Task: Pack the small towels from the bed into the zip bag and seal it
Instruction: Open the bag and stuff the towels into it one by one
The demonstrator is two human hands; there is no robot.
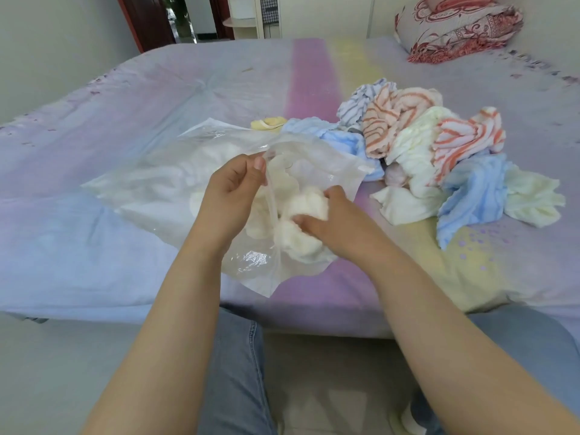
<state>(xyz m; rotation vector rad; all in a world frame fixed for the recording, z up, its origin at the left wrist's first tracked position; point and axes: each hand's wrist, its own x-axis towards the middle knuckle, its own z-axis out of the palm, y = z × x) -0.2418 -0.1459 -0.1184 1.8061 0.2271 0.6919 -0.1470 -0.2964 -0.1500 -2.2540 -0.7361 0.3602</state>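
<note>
A clear zip bag (157,183) lies on the bed with its mouth towards me; pale towels show through it. My left hand (230,193) pinches the upper lip of the bag's mouth and holds it up. My right hand (329,215) grips a cream-white towel (298,227) at the bag's opening. A pile of small towels (433,152) in blue, cream and orange stripes lies just right of the bag.
The pastel bedsheet (125,105) covers the bed, whose near edge runs just in front of my knees. A patterned pillow (458,26) sits at the far right corner. A doorway and a shelf unit (251,17) lie beyond the bed.
</note>
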